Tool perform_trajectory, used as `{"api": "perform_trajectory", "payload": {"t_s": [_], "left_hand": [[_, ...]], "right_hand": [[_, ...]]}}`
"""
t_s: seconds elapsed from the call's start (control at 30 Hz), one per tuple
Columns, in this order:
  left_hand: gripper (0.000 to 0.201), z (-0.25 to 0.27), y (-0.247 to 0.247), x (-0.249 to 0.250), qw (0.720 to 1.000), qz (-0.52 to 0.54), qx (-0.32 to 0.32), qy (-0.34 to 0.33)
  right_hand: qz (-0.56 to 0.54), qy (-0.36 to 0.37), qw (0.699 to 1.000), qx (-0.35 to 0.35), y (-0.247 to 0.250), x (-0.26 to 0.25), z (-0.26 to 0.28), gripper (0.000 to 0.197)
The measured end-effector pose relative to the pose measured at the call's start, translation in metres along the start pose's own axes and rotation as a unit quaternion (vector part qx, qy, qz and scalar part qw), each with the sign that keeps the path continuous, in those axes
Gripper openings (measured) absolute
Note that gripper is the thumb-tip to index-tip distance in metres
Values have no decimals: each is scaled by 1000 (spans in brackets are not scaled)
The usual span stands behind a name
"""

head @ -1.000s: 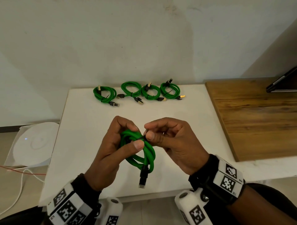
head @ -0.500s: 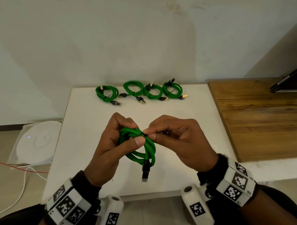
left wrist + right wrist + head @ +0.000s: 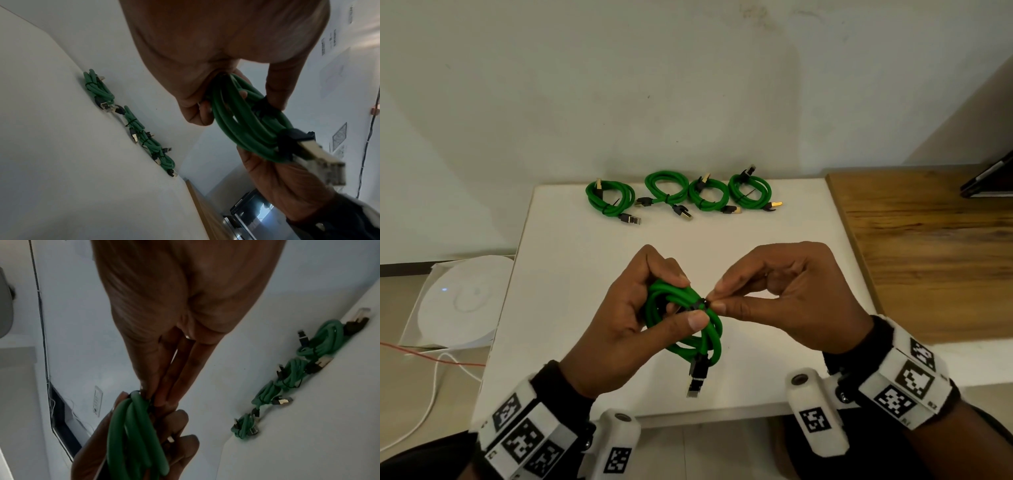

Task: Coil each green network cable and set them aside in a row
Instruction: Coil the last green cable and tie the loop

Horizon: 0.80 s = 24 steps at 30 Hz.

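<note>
A coiled green network cable point(image 3: 710, 337) hangs above the white table point(image 3: 571, 274), held in my left hand point(image 3: 640, 318), whose thumb and fingers curl round the loops. One black-and-metal plug point(image 3: 697, 378) dangles below the coil. My right hand point(image 3: 774, 301) pinches a small black tie point(image 3: 700, 304) wrapped round the coil's top right. The left wrist view shows the same coil point(image 3: 246, 120) with its plug point(image 3: 316, 154) and the tie point(image 3: 265, 104). Several coiled green cables point(image 3: 678, 193) lie in a row at the table's far edge.
A wooden board point(image 3: 928, 257) covers the table's right side, with a dark device point(image 3: 989, 181) at its far corner. Left of the table, a round white device point(image 3: 462, 305) sits in a box on the floor, beside red and white wires point(image 3: 431, 363).
My right hand has shifted slightly right, its fingertips now pinching the black tie on the coil. The left hand keeps its hold on the coil.
</note>
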State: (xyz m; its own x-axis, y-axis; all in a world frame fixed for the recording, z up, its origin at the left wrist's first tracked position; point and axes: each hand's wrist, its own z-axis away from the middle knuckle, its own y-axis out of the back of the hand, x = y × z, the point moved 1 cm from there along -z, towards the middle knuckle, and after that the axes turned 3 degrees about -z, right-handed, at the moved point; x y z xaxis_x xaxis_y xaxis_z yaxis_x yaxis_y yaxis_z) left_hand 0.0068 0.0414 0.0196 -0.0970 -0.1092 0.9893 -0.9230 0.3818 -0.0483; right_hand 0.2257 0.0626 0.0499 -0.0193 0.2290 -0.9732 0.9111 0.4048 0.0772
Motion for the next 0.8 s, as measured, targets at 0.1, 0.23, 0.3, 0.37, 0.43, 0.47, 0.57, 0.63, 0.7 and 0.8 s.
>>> {"api": "perform_trajectory", "payload": {"t_s": [0.1, 0.23, 0.3, 0.37, 0.43, 0.47, 0.57, 0.63, 0.7, 0.8], "left_hand": [[30, 1, 0, -4, 999, -38, -12, 8], [30, 1, 0, -7, 997, -69, -27, 15], [29, 1, -1, -7, 998, -65, -21, 13], [29, 1, -3, -8, 997, -70, -20, 12], [29, 0, -4, -8, 997, -75, -22, 13], [28, 0, -5, -9, 997, -77, -22, 14], [27, 1, -6, -10, 996, -80, -19, 18], [26, 0, -6, -11, 996, -78, -20, 23], [26, -1, -5, -11, 996, -77, -30, 27], [26, 1, -4, -12, 994, -87, -55, 32]], "right_hand": [[60, 1, 998, -38, 5, -1, -1, 16], [133, 20, 988, -75, 8, -4, 1, 13], [139, 24, 987, -76, 10, -6, 1, 13], [144, 24, 986, -78, 12, -7, 0, 13], [168, 30, 982, -84, 13, -8, 0, 14], [185, 37, 978, -85, 13, -9, 1, 14], [234, 62, 967, -76, 13, -12, 2, 14], [260, 84, 959, -72, 12, -13, 3, 12], [274, 97, 954, -76, 11, -12, 4, 11], [270, 104, 953, -95, 9, -10, 6, 15]]}}
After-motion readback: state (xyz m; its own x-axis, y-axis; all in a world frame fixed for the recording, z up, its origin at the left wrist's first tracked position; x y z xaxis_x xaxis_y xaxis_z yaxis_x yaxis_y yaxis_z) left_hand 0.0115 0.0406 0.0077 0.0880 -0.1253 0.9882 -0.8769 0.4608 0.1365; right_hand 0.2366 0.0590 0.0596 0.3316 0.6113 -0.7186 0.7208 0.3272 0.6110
